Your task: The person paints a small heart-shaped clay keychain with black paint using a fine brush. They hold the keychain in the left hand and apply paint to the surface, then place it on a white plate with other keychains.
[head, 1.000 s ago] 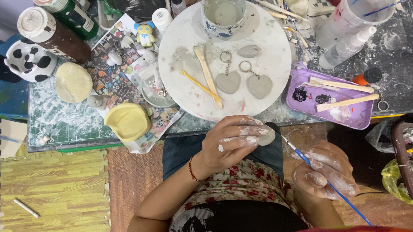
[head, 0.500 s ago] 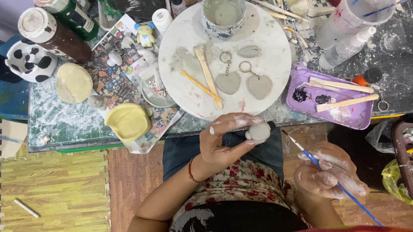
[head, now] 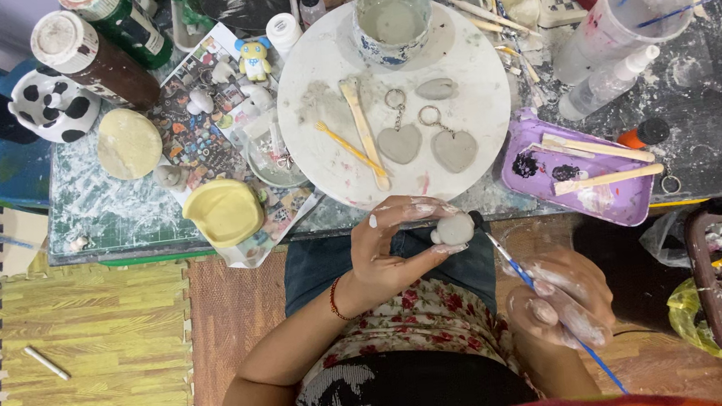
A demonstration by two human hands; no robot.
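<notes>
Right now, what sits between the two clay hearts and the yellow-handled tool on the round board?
Head view: a pale wooden modelling stick lies between the yellow-handled tool and the clay hearts on the round board.

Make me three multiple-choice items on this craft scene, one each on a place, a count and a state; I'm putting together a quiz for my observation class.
1. Where do the clay hearts lie?
A. on the round board
B. in the purple tray
C. on the floor mat

2. How many hearts with key rings lie on the board?
A. one
B. two
C. four

3. What is the left hand doing?
A. resting flat on the table
B. holding a small clay piece
C. gripping the cup

Answers:
1. A: both hearts sit on the white round board, beside the wooden tools.
2. B: two grey hearts, each with a metal ring at its top.
3. B: its fingers close around a small pale lump, and the brush in the right hand points at it.
</notes>
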